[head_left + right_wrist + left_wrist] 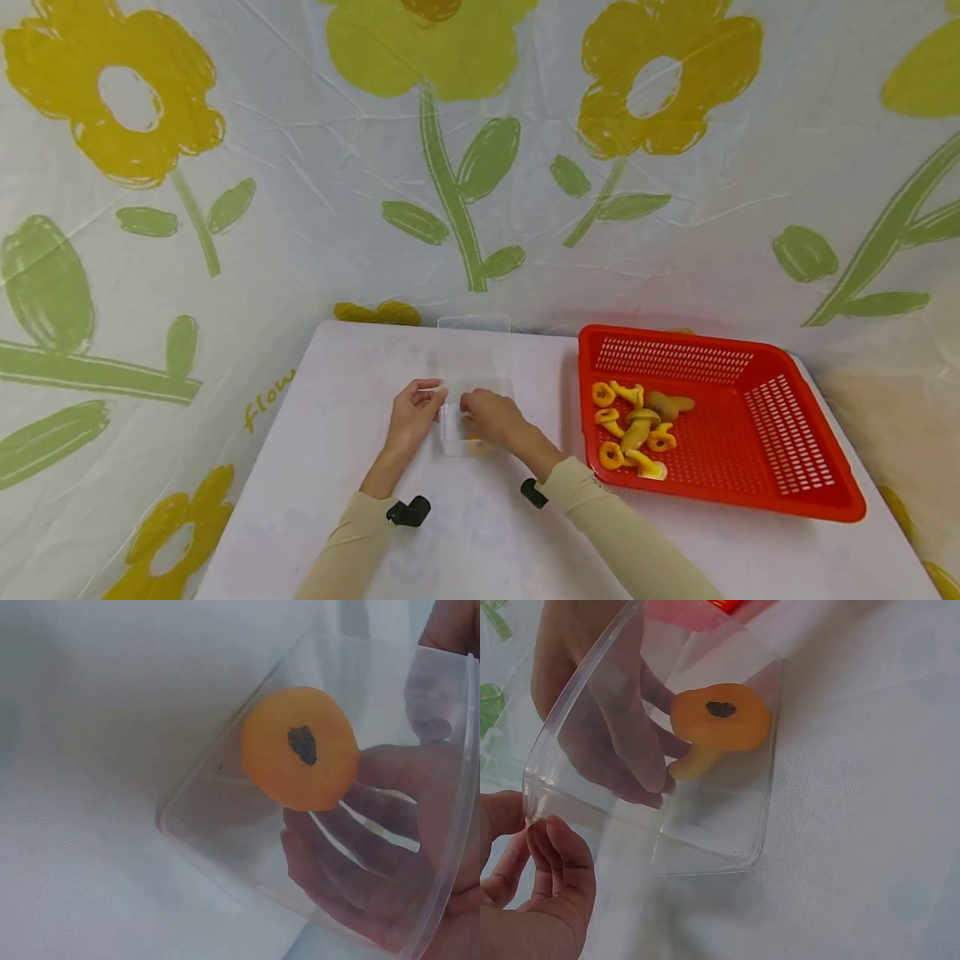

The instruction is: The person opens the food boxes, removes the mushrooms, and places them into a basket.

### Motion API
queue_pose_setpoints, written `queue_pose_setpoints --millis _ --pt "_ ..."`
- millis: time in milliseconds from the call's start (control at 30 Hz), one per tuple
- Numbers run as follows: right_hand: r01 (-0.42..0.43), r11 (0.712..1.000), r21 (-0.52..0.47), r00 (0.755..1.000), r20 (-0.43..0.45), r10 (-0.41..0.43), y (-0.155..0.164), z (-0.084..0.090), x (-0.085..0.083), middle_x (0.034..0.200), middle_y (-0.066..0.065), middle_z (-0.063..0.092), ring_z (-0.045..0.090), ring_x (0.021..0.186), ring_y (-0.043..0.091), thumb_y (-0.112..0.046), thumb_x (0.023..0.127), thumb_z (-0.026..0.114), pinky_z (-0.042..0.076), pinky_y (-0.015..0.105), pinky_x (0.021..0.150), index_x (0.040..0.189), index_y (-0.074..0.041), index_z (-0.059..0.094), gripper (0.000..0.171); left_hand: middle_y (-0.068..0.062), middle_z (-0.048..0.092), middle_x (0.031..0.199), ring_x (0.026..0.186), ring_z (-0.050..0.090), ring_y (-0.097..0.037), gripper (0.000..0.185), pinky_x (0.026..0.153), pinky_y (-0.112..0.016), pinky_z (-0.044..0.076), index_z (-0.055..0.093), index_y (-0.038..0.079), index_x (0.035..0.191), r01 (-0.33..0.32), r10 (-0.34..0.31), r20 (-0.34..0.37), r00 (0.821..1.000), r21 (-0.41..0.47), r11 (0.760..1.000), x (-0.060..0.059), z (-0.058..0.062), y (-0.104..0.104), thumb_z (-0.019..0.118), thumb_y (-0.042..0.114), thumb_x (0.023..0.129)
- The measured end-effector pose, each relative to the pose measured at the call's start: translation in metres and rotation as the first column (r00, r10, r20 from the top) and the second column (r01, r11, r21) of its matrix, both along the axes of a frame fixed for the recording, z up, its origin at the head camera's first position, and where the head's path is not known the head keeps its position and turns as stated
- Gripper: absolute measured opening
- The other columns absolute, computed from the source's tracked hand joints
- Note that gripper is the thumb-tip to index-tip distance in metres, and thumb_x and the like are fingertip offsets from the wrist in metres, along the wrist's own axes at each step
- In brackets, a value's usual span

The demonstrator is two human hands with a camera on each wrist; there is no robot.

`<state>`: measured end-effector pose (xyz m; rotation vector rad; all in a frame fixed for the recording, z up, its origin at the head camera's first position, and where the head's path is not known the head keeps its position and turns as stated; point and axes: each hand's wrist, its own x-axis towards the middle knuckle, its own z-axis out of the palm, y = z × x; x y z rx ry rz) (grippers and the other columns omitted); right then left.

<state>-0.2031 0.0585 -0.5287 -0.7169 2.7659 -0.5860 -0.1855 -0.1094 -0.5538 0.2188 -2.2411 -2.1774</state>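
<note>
A clear plastic box (452,442) rests on the table between both hands. My left hand (411,417) pinches the rim of the box at its left side, thumb and fingertips at the edge in the left wrist view. Reaching down inside the box, my right hand (495,417) holds an orange-yellow mushroom (746,735) by its pale stem. Its round cap, with a dark spot in the centre, shows through the transparent wall close to the bottom, and in the right wrist view the cap (330,761) hides the stem.
To the right stands a red perforated basket (821,467), with several yellow and brownish mushrooms (637,429) in its left part. A clear lid-like panel (474,350) lies behind the box, near the table's back edge. Flower-printed cloth (315,208) hangs behind and at the left.
</note>
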Motion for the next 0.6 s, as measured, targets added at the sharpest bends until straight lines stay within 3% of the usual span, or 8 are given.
queue_pose_setpoints --millis 133,333,500,600 --pt "0.007 0.999 -0.042 1.0 -0.011 -0.007 -0.0007 -0.0013 0.0016 0.095 0.011 0.068 0.06 0.082 0.023 -0.002 0.091 0.074 0.057 0.043 0.081 0.102 -0.003 0.068 0.013 -0.018 0.069 0.089 0.063 0.055 -0.009 0.027 0.059 -0.02 0.048 0.066 -0.008 0.119 -0.024 0.024 0.002 1.0 -0.012 1.0 0.0006 -0.0015 0.0013 0.071 0.007 0.097" --pt "-0.024 0.977 -0.211 0.999 0.038 0.032 0.0004 -0.0019 -0.0004 0.094 0.014 0.068 0.061 0.088 0.028 0.013 0.083 0.074 0.057 0.044 0.086 0.1 0.005 0.068 0.02 -0.007 0.068 0.083 0.061 0.055 -0.009 0.022 0.058 -0.021 0.049 0.069 -0.003 0.115 -0.052 0.052 -0.01 0.999 -0.008 0.999 0.0006 -0.0036 0.0011 0.072 0.008 0.096" --pt "-0.011 0.963 -0.271 0.996 0.088 0.036 0.0022 -0.0007 -0.0009 0.093 0.014 0.069 0.06 0.084 0.025 0.012 0.084 0.072 0.058 0.04 0.081 0.101 0.007 0.071 0.018 -0.004 0.067 0.082 0.061 0.055 -0.01 0.022 0.058 -0.02 0.049 0.069 -0.002 0.115 -0.052 0.052 -0.003 0.999 -0.005 0.999 0.0005 -0.004 0.0014 0.072 0.007 0.095" --pt "-0.036 0.95 -0.309 0.996 0.071 0.06 0.0043 0.0006 -0.0004 0.089 0.014 0.068 0.057 0.079 0.024 0.012 0.085 0.072 0.056 0.035 0.076 0.098 0.006 0.071 0.014 -0.007 0.068 0.084 0.062 0.054 -0.01 0.022 0.058 -0.019 0.049 0.069 -0.001 0.115 -0.053 0.053 0.0 0.999 -0.01 0.999 0.0001 -0.0044 0.0014 0.073 0.008 0.095"
